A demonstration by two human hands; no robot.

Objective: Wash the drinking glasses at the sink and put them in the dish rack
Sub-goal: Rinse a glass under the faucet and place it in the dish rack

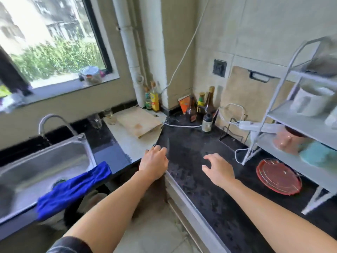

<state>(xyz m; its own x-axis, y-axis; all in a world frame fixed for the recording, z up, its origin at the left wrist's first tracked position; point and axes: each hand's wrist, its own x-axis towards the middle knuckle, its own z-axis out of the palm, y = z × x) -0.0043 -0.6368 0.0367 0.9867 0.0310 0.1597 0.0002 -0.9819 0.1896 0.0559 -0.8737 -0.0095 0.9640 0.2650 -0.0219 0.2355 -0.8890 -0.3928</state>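
- Black table (191, 161) fills centre and right of the frame.
- Steel sink (45, 161) at left; white dish rack (299, 123) at right.
- Left hand (154, 164) and right hand (218, 170) at centre, fingers (158, 149) spread, holding nothing.
- 2 drinking glasses (95, 121) stand on the table, upper left of centre, behind the sink's right end.

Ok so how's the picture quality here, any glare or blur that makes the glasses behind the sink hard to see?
Head view: daylight blows out the window; the wide lens bows the shelf rack at the edge; the two glasses look soft and low-contrast against the dark counter; left hand and right hand are fairly sharp.
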